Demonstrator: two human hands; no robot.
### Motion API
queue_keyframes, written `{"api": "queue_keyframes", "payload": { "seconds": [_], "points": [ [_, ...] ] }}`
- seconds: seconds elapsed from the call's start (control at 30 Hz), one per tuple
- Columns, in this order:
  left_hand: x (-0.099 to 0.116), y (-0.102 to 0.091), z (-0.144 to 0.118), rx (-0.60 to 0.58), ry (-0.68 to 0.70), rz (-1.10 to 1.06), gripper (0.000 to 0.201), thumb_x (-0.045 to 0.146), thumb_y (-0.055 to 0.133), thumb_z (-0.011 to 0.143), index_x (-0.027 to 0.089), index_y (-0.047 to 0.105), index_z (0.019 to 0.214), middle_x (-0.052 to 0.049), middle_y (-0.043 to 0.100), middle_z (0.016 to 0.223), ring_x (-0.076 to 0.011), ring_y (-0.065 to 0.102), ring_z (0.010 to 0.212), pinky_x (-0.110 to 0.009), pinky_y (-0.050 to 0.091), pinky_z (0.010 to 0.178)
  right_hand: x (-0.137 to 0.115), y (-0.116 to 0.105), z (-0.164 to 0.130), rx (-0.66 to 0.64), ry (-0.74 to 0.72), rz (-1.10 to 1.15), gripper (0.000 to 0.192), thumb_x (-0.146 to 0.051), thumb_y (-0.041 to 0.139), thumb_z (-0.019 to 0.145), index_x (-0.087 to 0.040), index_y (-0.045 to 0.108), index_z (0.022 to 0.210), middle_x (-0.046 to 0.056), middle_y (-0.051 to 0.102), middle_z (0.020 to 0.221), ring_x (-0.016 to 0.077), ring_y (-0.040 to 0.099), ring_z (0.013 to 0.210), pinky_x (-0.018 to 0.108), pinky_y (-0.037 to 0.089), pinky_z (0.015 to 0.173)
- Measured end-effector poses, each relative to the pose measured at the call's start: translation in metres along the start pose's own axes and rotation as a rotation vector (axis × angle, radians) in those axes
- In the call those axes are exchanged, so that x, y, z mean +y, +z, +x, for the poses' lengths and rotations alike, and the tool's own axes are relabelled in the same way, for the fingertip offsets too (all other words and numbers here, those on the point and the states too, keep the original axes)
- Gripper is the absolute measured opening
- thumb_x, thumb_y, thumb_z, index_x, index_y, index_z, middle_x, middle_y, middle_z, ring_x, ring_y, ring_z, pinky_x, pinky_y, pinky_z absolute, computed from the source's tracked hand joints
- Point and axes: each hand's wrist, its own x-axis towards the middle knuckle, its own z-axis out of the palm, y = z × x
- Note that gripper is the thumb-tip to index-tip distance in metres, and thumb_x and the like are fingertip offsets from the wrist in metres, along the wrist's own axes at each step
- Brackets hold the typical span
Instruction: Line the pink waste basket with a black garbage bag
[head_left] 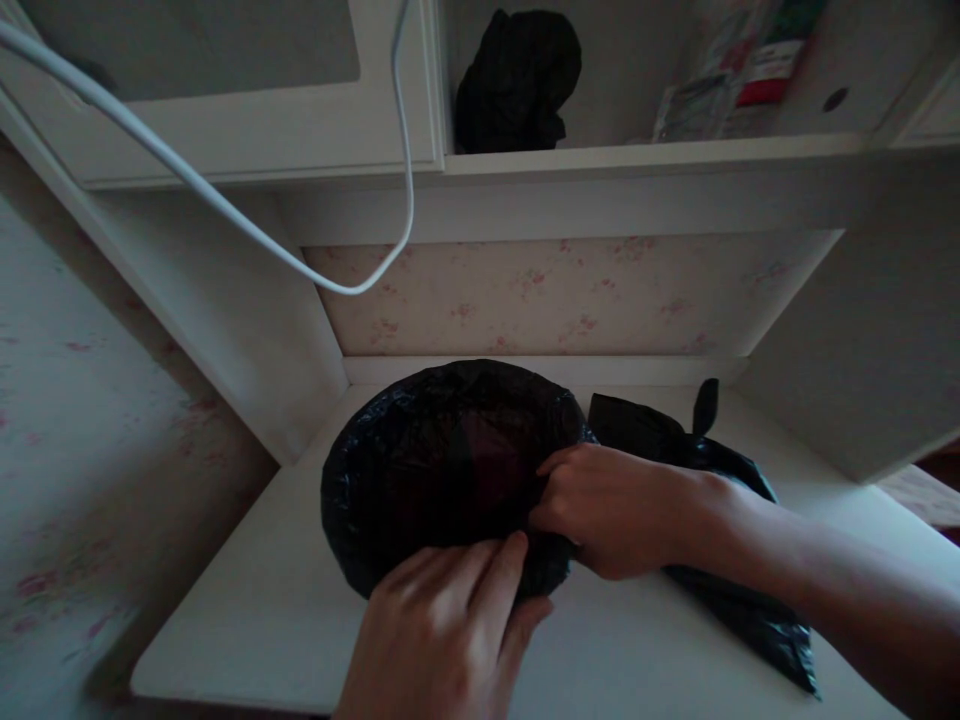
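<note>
A round bin lined with a black trash bag (450,450) stands on the white desk, its mouth facing me. The bag covers the whole rim, and the inside is dark, with a faint reddish tint. At the near edge, my left hand (450,620) grips the bag, fingers over the rim and thumb outside. My right hand (592,510) is closed on the bag at the right side of the rim, fingertips partly hidden. Behind my right forearm lies another black plastic bag (739,465), partly covered by the arm.
The white desk (247,620) has a rounded front left corner. Above it runs a shelf (645,160) holding a black bundle (517,80) and a red-and-green package (776,60). A white cable (247,225) hangs in front at the upper left. Side panels flank the desk.
</note>
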Motion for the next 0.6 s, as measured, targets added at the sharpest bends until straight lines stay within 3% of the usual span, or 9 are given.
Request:
{"api": "queue_keyframes", "payload": {
  "seconds": [0.07, 0.17, 0.3, 0.4, 0.47, 0.57, 0.6],
  "points": [
    [-0.002, 0.002, -0.001, -0.084, 0.025, -0.015, 0.022, 0.027, 0.050, 0.105, 0.021, 0.069, 0.114, 0.002, 0.078, 0.084, -0.0233, 0.073, 0.064, -0.042, 0.059, 0.055, -0.005, -0.004, -0.003, -0.047, -0.002, -0.003, 0.016, -0.014, 0.065, 0.085, -0.016, 0.078, 0.094, 0.011, 0.081, 0.086, 0.0276, 0.077, 0.085, 0.036, 0.051, 0.078],
    [-0.019, -0.013, -0.006, -0.262, 0.070, -0.080, 0.014, 0.021, 0.059, 0.100, 0.024, 0.070, 0.107, 0.003, 0.077, 0.085, -0.0235, 0.073, 0.070, -0.042, 0.061, 0.062, -0.010, -0.011, -0.012, -0.063, -0.005, 0.079, 0.014, -0.027, 0.069, 0.090, -0.017, 0.077, 0.098, 0.009, 0.081, 0.093, 0.0290, 0.077, 0.091, 0.036, 0.051, 0.077],
    [-0.051, -0.043, -0.021, -0.397, 0.077, -0.047, 0.022, 0.017, 0.056, 0.100, 0.029, 0.070, 0.111, 0.004, 0.079, 0.103, -0.0231, 0.076, 0.097, -0.041, 0.064, 0.086, -0.012, -0.015, -0.021, -0.007, -0.046, 0.174, 0.026, -0.037, 0.077, 0.089, -0.019, 0.074, 0.108, 0.007, 0.081, 0.108, 0.0280, 0.075, 0.102, 0.036, 0.053, 0.088],
    [-0.073, -0.056, -0.038, -0.384, 0.099, 0.150, 0.029, 0.028, 0.059, 0.102, 0.032, 0.067, 0.130, 0.003, 0.077, 0.128, -0.0232, 0.072, 0.120, -0.040, 0.060, 0.104, -0.008, -0.014, -0.021, 0.057, -0.034, 0.150, 0.046, -0.036, 0.080, 0.087, -0.021, 0.069, 0.129, 0.011, 0.078, 0.120, 0.0292, 0.073, 0.111, 0.039, 0.051, 0.097],
    [-0.075, -0.058, -0.042, -0.313, 0.132, 0.248, 0.045, 0.044, 0.066, 0.098, 0.030, 0.063, 0.140, 0.001, 0.073, 0.137, -0.0263, 0.071, 0.123, -0.039, 0.062, 0.100, -0.006, -0.011, -0.018, 0.083, -0.019, 0.099, 0.055, -0.034, 0.082, 0.084, -0.019, 0.067, 0.134, 0.014, 0.078, 0.120, 0.0307, 0.072, 0.112, 0.042, 0.049, 0.100],
    [-0.052, -0.050, -0.028, -0.250, 0.187, 0.222, 0.072, 0.063, 0.072, 0.088, 0.018, 0.061, 0.143, -0.007, 0.071, 0.140, -0.0330, 0.072, 0.121, -0.043, 0.065, 0.096, -0.005, -0.007, -0.011, 0.080, -0.019, 0.051, 0.044, -0.033, 0.081, 0.082, -0.016, 0.074, 0.122, 0.014, 0.080, 0.109, 0.0307, 0.073, 0.105, 0.042, 0.049, 0.096],
    [-0.039, -0.044, -0.019, -0.276, 0.181, 0.168, 0.072, 0.063, 0.075, 0.087, 0.016, 0.064, 0.140, -0.009, 0.073, 0.137, -0.0331, 0.073, 0.120, -0.044, 0.064, 0.098, -0.006, -0.006, -0.008, 0.057, -0.014, 0.042, 0.038, -0.034, 0.079, 0.083, -0.016, 0.077, 0.116, 0.014, 0.081, 0.104, 0.0307, 0.074, 0.101, 0.041, 0.050, 0.091]
  ]
}}
